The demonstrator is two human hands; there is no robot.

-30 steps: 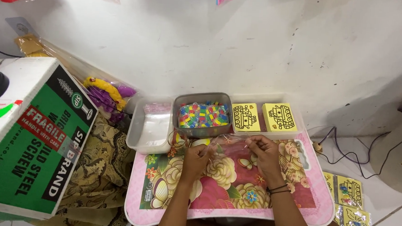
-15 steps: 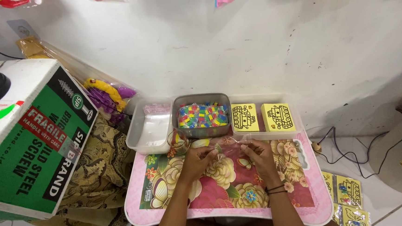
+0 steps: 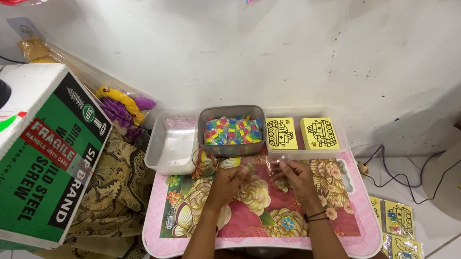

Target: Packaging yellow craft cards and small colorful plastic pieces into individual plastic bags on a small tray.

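We hold a thin clear plastic bag (image 3: 257, 166) flat on the floral tabletop (image 3: 267, 222), just before the bead tray (image 3: 231, 130). Left hand (image 3: 227, 180) and right hand (image 3: 294, 176) each pinch an edge. It looks light, limp and slippery; grip at the edges.

Beside the pink floral-patterned plastic tray table (image 3: 352, 235): grey metal tin of multicoloured beads (image 3: 232, 130), yellow black-outlined picture cards (image 3: 300, 133), green-and-white cardboard box (image 3: 31, 160).

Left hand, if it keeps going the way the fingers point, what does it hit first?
Likely the grey tray of coloured pieces: the left hand points up-table toward its near wall. Depth is unclear, so the hand could pass above it.
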